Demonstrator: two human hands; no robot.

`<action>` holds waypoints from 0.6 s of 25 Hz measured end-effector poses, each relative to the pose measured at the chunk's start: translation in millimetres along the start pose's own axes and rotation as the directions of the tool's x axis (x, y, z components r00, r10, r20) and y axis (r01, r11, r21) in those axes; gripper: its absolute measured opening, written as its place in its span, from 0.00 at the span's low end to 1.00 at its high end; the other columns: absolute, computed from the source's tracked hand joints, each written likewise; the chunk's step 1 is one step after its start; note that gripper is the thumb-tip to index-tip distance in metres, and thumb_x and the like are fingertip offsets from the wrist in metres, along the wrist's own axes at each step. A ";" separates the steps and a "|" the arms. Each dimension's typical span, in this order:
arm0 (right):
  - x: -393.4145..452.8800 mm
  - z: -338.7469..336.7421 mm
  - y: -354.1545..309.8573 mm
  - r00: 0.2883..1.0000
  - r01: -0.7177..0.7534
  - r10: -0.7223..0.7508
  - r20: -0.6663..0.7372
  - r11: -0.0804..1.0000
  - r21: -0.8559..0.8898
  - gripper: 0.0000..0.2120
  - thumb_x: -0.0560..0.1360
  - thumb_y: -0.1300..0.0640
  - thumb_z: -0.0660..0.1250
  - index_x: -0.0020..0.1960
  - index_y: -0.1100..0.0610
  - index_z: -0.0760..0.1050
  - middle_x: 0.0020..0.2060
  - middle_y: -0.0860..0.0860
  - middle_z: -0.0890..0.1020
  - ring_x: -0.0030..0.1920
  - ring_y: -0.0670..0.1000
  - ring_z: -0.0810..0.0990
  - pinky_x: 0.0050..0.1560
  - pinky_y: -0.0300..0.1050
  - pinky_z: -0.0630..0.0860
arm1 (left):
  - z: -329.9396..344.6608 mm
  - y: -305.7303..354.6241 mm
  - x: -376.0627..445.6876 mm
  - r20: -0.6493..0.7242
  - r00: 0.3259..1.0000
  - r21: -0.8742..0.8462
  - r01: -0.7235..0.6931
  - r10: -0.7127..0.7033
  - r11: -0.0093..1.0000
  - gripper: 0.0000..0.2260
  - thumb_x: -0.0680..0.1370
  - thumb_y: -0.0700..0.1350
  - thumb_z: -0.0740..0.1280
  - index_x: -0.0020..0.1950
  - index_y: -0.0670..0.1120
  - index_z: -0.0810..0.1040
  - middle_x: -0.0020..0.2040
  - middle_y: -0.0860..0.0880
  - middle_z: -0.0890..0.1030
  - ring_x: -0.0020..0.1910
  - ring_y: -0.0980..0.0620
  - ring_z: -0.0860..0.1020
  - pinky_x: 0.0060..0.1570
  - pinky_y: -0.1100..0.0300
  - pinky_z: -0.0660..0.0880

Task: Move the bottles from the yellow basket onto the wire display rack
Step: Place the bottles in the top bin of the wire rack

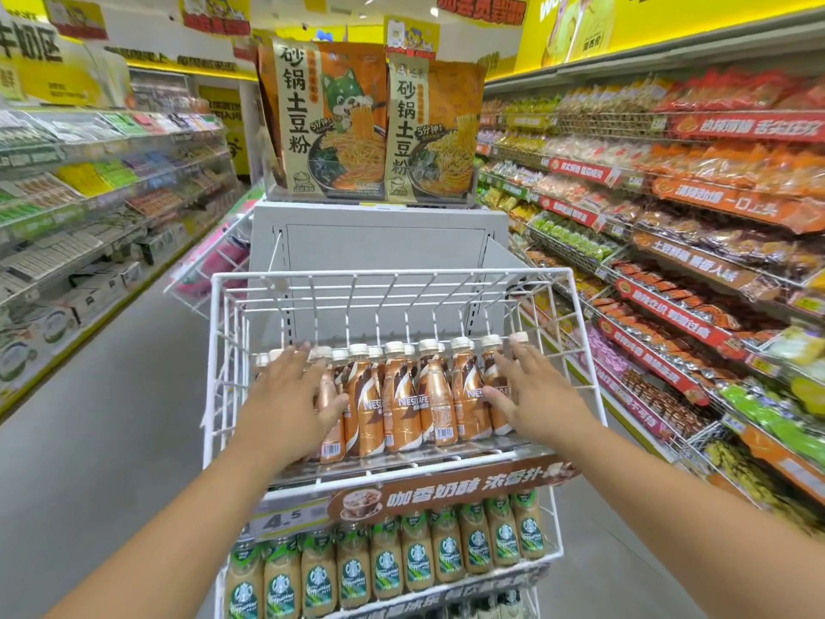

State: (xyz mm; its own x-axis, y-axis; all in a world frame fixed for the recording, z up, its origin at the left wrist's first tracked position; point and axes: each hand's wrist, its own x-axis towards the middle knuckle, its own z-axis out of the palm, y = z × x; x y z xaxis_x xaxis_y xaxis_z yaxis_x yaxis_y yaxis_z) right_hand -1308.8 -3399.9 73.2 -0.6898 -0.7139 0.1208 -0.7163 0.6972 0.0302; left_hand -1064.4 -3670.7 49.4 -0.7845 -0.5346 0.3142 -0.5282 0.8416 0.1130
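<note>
A white wire display rack [393,277] stands in front of me. Several brown coffee bottles [404,395] with white caps stand upright in rows on its upper tier. My left hand [294,395] lies with straight fingers against the bottles at the left end of the rows. My right hand [531,386] does the same at the right end, fingers spread against the outer bottles. Neither hand grips a bottle. No yellow basket is in view.
The rack's lower tier holds several beige bottles with green labels [419,551]. Two large noodle bags [370,122] stand on a grey box behind the rack. Stocked shelves [669,243] line the right; more shelving [89,198] lines the left across a grey aisle floor.
</note>
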 end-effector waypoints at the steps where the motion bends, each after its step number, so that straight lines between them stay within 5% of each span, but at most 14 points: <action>1: -5.8 1.2 -3.9 1.000 -0.011 0.011 0.002 1.000 -0.008 0.38 0.80 0.29 0.44 0.84 0.46 0.47 0.84 0.48 0.43 0.83 0.53 0.42 0.82 0.55 0.50 | -0.5 2.4 -4.2 0.001 1.000 -0.005 -0.012 0.012 1.000 0.35 0.79 0.70 0.51 0.81 0.54 0.60 0.83 0.48 0.55 0.82 0.45 0.51 0.80 0.46 0.53; 8: -72.6 -9.7 -4.4 0.998 0.026 -0.025 -0.050 1.000 0.014 0.38 0.80 0.28 0.42 0.84 0.45 0.44 0.83 0.48 0.44 0.83 0.52 0.42 0.82 0.56 0.49 | -31.1 46.0 -56.2 0.013 1.000 0.025 -0.006 0.005 1.000 0.41 0.75 0.75 0.40 0.83 0.56 0.52 0.84 0.49 0.49 0.82 0.45 0.47 0.80 0.43 0.50; 15: -186.3 -29.7 46.3 0.990 0.085 -0.075 -0.123 0.994 0.076 0.36 0.81 0.30 0.47 0.84 0.45 0.45 0.83 0.50 0.52 0.83 0.53 0.49 0.81 0.53 0.52 | -64.5 144.3 -154.1 0.010 1.000 0.067 0.020 -0.021 0.998 0.37 0.78 0.73 0.48 0.83 0.56 0.51 0.84 0.48 0.47 0.82 0.46 0.46 0.79 0.44 0.47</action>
State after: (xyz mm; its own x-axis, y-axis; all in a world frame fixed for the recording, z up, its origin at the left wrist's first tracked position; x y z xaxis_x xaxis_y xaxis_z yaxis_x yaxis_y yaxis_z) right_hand -1210.3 -3232.6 81.6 -0.6157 -0.7508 0.2391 -0.7782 0.6270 -0.0350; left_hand -998.7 -3461.9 78.1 -0.7765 -0.5529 0.3022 -0.5648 0.8234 0.0555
